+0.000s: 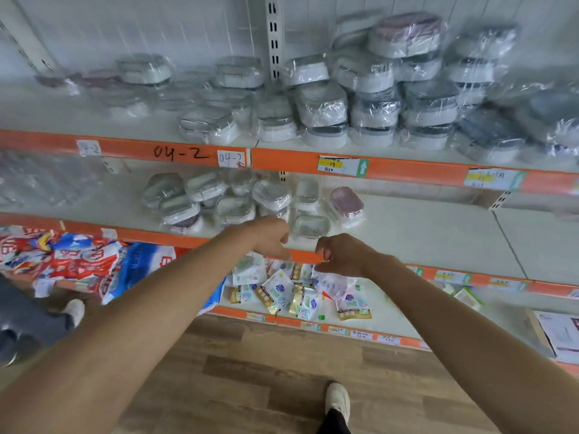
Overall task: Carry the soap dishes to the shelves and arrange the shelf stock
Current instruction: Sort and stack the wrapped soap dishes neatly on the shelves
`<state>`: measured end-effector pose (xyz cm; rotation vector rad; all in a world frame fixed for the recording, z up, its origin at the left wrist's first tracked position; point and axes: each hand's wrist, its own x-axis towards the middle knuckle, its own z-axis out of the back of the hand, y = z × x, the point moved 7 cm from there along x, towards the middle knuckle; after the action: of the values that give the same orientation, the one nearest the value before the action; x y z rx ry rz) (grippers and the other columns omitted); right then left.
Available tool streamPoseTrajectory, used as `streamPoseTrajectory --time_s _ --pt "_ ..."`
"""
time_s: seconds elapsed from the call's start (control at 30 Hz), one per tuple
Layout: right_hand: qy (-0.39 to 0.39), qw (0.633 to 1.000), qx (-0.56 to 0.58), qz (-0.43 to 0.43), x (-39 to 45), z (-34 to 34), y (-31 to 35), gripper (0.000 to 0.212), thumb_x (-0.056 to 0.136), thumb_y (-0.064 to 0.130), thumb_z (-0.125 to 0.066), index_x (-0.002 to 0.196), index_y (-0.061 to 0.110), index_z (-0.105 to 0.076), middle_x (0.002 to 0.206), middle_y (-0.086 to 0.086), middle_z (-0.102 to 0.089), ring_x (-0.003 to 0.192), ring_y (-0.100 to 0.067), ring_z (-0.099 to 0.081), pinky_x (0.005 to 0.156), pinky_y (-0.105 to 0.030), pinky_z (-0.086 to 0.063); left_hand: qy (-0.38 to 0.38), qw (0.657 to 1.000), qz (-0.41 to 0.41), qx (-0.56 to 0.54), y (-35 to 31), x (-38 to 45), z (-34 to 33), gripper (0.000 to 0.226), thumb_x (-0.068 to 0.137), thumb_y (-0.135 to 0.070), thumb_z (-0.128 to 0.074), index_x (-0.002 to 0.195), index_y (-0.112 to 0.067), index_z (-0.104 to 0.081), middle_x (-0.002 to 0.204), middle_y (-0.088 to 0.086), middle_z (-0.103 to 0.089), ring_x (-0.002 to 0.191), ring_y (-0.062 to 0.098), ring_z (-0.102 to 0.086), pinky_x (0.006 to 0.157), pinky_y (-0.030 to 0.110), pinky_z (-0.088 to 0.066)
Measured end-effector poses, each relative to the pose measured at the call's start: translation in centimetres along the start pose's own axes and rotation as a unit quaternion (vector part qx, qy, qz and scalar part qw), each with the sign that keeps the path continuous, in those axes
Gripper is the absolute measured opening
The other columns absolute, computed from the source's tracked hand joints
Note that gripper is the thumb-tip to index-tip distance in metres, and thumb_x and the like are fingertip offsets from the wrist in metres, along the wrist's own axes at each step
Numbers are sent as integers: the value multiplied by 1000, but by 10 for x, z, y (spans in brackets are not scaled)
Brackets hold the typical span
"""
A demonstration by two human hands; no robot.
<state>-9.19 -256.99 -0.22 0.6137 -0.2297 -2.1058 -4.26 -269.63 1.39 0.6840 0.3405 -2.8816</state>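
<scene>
Both hands empty, left hand (272, 238) and right hand (338, 255) loosely curled at the middle shelf (423, 227) edge, soap dishes (238, 198) heaped in slippery wrap there and stacked on the top shelf (131, 120), so a careless nudge may topple a pile.

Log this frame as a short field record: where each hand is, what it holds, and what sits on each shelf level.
left hand: at the front edge of the middle shelf, fingers loosely curled, holding nothing visible
right hand: beside it at the same edge, fingers curled, nothing visible in them
nearest item: wrapped soap dish just behind the hands
top shelf: stacked wrapped soap dishes, piled highest at right
middle shelf stock: small cluster left of centre, one pink dish
lower shelf: loose sachets
</scene>
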Motion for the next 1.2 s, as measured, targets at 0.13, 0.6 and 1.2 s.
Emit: streamPoseTrajectory --time_s 0.13,0.6,1.2 --pt "-45 999 -16 9 -19 39 27 41 88 28 -65 122 6 -56 113 -12 -65 108 -27 -59 92 -31 -45 -58 998 -10 -21 3 -35 36 41 88 -35 -66 109 -1 -63 112 13 -64 103 27 -60 83 35 -48" --pt "-190 978 -92 3 -31 187 59 42 88 32 -65 123 10 -55 118 -8 -62 110 -25 -57 94 -35 -45 -257 965 -45 24 1 -67 178 46 90 -45 -57 118 -8 -58 119 6 -57 110 23 -53 93 37 -45" --pt "-246 963 -103 -40 60 294 15 50 91 36 -60 132 10 -48 133 -10 -52 119 -25 -50 98 -31 -40 -260 965 -22 22 51 38 270 43 93 -37 -57 122 -5 -56 123 7 -53 108 21 -52 95 35 -44"
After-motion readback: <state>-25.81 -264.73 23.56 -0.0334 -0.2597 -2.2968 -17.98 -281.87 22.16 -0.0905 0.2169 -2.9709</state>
